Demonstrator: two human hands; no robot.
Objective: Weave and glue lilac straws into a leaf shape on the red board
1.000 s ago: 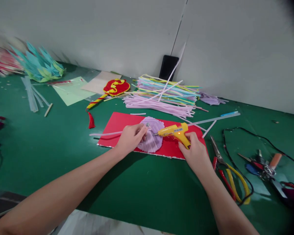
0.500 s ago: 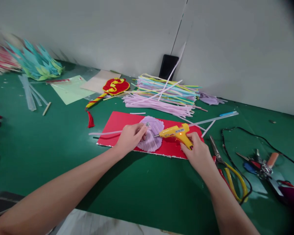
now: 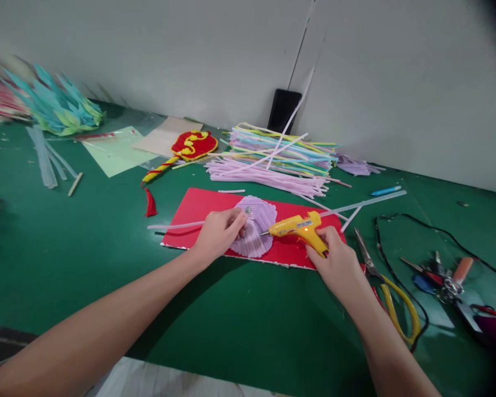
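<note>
Lower now, right hand (image 3: pixel 339 264) tilts glue gun (image 3: pixel 300 227) down.

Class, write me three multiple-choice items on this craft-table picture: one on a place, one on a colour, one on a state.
1. Where does the lilac ribbed piece lie?
A. on the red board
B. on the straw pile
C. on the scissors

2. What colour is the glue gun?
A. blue
B. yellow
C. black

3. How is the glue gun held?
A. lying loose on the table
B. gripped in the right hand, nozzle at the lilac piece
C. gripped in the left hand

Key: 1 A, the red board shows all round it. 2 B, its body is yellow. 3 B, the right hand wraps its handle; the left hand rests on the lilac piece.
</note>
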